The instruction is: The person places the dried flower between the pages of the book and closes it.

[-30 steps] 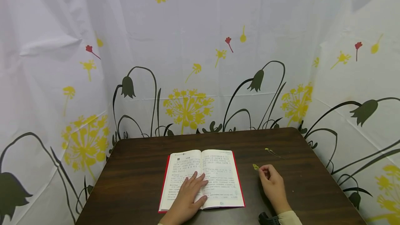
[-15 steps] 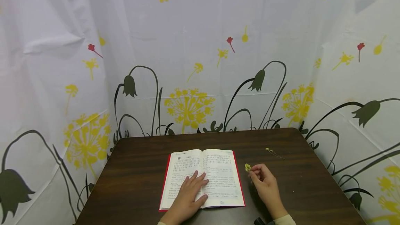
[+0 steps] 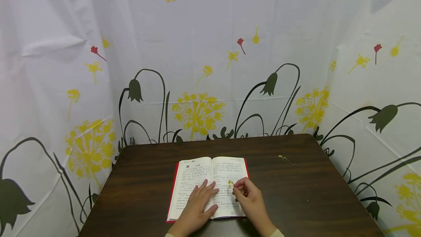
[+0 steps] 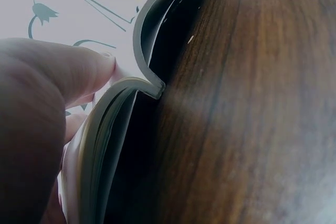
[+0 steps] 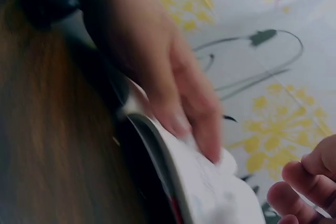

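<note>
An open book with a red cover (image 3: 194, 175) lies on the dark wooden table. My left hand (image 3: 200, 204) rests spread across its pages near the middle fold, with the thumb (image 4: 79, 72) on the paper in the left wrist view. Between thumb and fingers, my right hand (image 3: 251, 202) pinches a small dried yellow flower (image 3: 231, 184), which overlaps the right page in the head view. In the right wrist view the fingers (image 5: 302, 182) of that hand show at the lower right, and the flower does not appear there.
A second dried yellow flower with a thin stem (image 3: 288, 161) lies on the table (image 3: 315, 182), right of the book. Behind the table hangs a white curtain (image 3: 204, 21) printed with yellow, red and dark green flowers.
My right hand has moved left with the flower, from the table beside the book to over the right page. The left hand has stayed on the book.
</note>
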Demonstrator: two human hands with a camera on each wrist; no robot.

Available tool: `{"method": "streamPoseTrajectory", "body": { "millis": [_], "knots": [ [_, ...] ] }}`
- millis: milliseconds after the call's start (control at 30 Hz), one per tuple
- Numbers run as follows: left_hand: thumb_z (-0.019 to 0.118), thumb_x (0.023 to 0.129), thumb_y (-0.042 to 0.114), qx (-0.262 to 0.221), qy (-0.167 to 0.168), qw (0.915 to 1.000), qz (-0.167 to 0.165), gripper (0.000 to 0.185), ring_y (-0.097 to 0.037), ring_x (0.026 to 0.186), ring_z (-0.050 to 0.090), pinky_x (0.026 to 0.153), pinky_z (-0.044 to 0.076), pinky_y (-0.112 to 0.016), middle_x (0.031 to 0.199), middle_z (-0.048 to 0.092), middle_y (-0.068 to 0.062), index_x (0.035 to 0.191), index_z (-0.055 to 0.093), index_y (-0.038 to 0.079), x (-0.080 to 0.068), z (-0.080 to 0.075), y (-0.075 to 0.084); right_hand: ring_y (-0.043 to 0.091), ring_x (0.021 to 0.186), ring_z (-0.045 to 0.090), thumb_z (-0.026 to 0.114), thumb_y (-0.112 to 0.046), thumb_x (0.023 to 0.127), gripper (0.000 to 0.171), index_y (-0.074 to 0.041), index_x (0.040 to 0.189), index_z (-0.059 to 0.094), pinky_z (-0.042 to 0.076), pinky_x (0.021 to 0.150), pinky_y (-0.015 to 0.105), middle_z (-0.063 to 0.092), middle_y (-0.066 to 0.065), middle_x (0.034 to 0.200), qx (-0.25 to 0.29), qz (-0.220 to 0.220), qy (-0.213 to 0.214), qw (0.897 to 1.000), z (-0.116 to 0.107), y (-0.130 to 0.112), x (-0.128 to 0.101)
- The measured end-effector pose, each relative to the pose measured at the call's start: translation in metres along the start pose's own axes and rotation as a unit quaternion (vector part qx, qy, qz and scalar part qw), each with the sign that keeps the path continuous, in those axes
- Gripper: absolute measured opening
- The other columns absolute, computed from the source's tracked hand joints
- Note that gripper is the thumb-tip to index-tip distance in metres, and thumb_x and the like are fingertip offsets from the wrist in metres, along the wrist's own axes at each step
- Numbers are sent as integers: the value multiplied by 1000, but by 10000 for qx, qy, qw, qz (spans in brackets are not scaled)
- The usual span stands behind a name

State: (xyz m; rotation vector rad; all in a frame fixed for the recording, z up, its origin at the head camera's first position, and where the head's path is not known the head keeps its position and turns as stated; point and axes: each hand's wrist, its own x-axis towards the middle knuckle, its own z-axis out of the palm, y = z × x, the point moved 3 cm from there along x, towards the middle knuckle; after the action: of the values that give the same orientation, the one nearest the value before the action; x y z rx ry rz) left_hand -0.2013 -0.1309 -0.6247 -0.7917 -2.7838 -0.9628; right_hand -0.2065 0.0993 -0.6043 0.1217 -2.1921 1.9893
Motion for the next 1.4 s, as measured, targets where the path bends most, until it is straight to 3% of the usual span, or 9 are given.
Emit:
{"method": "streamPoseTrajectory", "body": {
  "millis": [200, 367, 467, 567, 800, 1100, 1267, 1400],
  "knots": [
    [70, 104, 37, -61, -49, 10000, -9, 50, -41, 164, 36, 128, 23, -76, 170, 52, -3, 151, 62, 22, 2, 0, 0, 15, 61, 67, 78, -2, 98, 10, -7, 99, 69, 51, 45, 23, 71, 14, 85, 156, 397, -57, 9991, 22, 8, 1],
    [72, 103, 36, -14, -82, 9999, -91, 51, -41, 164, 36, 129, 23, -75, 170, 51, -3, 151, 62, 23, 1, 1, -1, 14, 60, 67, 75, -6, 102, 13, 0, 107, 65, 55, 47, 26, 71, 21, 92, 808, 642, -204, 9945, 36, 21, 6],
    [71, 103, 37, -3, -133, 9997, -214, 50, -41, 166, 32, 131, 22, -73, 173, 46, -7, 151, 62, 26, 1, 2, -2, 13, 58, 64, 73, -6, 103, 14, 1, 108, 63, 56, 47, 26, 70, 19, 90, 967, 694, -238, 9926, 41, 32, 7],
    [71, 103, 39, -53, -164, 9991, -377, 51, -43, 167, 27, 132, 21, -70, 176, 39, -11, 151, 61, 26, 0, 2, -4, 10, 57, 62, 74, -7, 103, 11, -2, 106, 64, 54, 46, 24, 69, 12, 85, 611, 607, -322, 9958, 44, 38, 8],
    [75, 100, 43, -176, -106, 9983, -554, 65, -41, 168, 25, 134, 21, -65, 177, 37, -12, 153, 52, 13, 0, 3, -10, 3, 59, 57, 77, -7, 99, 9, -6, 103, 70, 47, 52, 16, 72, 4, 83, -288, 312, -469, 9980, 46, 36, 8],
    [73, 102, 41, -4, -16, 9996, -297, 56, -44, 167, 27, 132, 24, -69, 176, 39, -14, 155, 57, 31, -1, 2, -5, 2, 59, 53, 81, -17, 99, 12, -17, 102, 69, 43, 52, 16, 69, 0, 80, -849, 249, -561, 9945, 44, 33, 7],
    [72, 103, 40, 52, -48, 9995, -323, 47, -44, 167, 26, 132, 24, -69, 176, 38, -14, 149, 63, 34, -1, 2, -4, 2, 58, 53, 81, -20, 99, 13, -17, 101, 69, 42, 51, 16, 69, 0, 80, -870, 194, -568, 9944, 44, 33, 8],
    [73, 102, 41, 6, -79, 9992, -395, 49, -43, 167, 26, 132, 23, -69, 176, 38, -13, 149, 63, 31, -2, 2, -4, 2, 60, 52, 80, -15, 99, 10, -15, 99, 70, 42, 52, 16, 66, -3, 78, -896, 133, -273, 9955, 43, 33, 5]
  ]
}}
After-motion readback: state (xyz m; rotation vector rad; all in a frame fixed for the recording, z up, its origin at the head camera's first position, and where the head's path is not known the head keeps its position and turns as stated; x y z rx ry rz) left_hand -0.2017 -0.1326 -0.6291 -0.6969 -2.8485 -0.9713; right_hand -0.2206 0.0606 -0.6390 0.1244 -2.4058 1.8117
